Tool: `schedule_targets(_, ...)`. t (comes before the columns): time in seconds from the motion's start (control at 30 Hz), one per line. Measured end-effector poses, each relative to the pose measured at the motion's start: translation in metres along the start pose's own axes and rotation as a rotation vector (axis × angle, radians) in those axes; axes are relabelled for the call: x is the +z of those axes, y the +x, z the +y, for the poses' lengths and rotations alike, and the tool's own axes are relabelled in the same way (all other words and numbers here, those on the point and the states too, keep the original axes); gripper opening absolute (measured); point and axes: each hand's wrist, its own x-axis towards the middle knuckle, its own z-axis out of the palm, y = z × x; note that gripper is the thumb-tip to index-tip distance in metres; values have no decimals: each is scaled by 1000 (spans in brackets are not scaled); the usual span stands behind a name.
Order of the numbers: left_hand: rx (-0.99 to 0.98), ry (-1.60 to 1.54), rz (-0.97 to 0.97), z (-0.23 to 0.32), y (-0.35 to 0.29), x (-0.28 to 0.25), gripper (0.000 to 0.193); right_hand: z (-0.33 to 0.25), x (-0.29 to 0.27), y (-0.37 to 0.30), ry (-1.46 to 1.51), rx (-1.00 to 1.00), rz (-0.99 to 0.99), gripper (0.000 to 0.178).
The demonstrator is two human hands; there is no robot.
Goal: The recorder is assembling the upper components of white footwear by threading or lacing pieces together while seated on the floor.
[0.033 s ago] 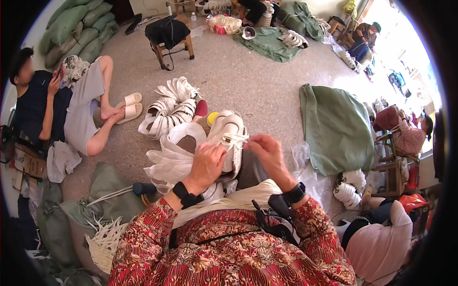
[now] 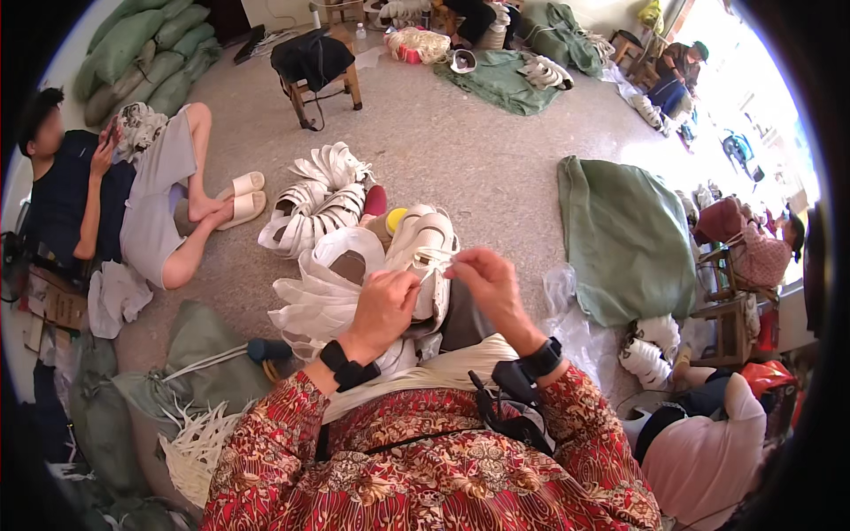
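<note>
Across the shoe point(image 2: 432, 233), which runs lengthwise away from me, lies the lace point(image 2: 431, 256). My right hand point(image 2: 490, 285), nearer, pinches it; my left hand's point(image 2: 381, 305) grip I can't tell.

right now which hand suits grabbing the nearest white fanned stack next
Likely the left hand: it's beside the white fanned stack, while the right hand is across the white shoe.

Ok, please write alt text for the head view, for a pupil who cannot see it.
A person's left hand and right hand pinch the laces of a white shoe. White shoe pieces lie in curved rows on the floor beyond. Other people sit around, with green sacks piled at upper left.
</note>
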Motion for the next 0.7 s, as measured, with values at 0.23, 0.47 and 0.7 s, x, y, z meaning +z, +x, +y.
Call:
schedule_targets(0.23,-455,-414,55,0,-24,-17,13,7,54,3,-371,-163,-190,12)
schedule_targets(0.47,-493,-444,10,1,-27,-26,20,11,60,5,-517,-292,-225,9)
schedule_targets(0.7,-374,-303,-36,0,-21,-27,12,10,57,1,-666,-375,-321,10)
